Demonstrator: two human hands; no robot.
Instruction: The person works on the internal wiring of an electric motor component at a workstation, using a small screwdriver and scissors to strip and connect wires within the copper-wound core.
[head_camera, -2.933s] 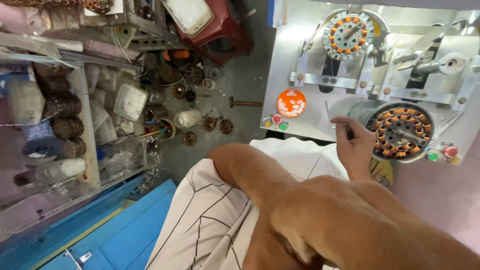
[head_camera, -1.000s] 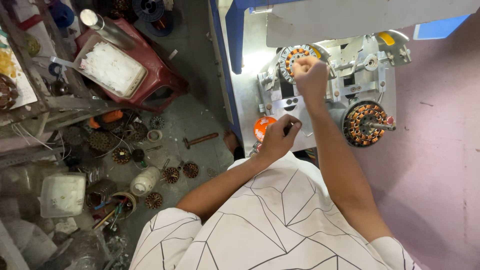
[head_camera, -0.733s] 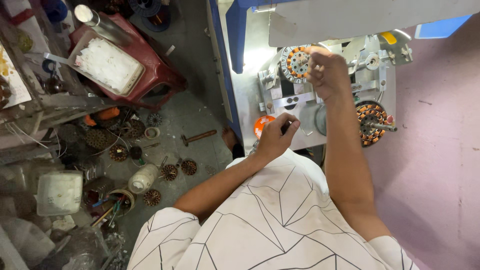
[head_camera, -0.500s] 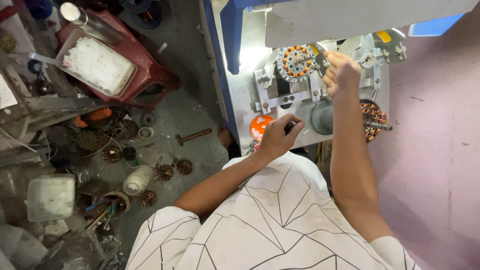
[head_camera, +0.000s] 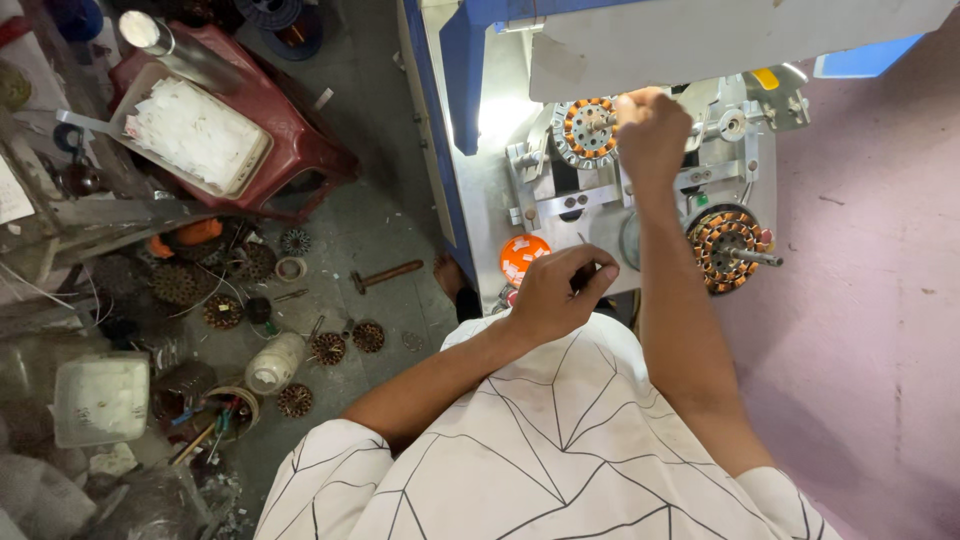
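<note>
My right hand (head_camera: 650, 130) is closed into a fist against the hub of an upright stator with copper coils (head_camera: 583, 130), mounted on the grey winding machine (head_camera: 560, 215). What its fingers pinch is hidden. My left hand (head_camera: 560, 292) rests lower on the machine's front plate, fingers closed on a small dark piece. An orange round button (head_camera: 522, 256) sits just left of it. A second wound stator (head_camera: 722, 250) sits on a spindle to the right of my right forearm.
The machine's blue frame (head_camera: 455, 60) borders its left side. On the floor at left are a red stool with a tray of white scraps (head_camera: 195, 135), a hammer (head_camera: 388, 274), a white bottle (head_camera: 272, 362), several loose rotors and a plastic tub (head_camera: 100, 398). A pink floor (head_camera: 870, 300) lies at right.
My right hand swung right off the upper stator, then came back left to its hub. My left hand stayed in place by the orange button.
</note>
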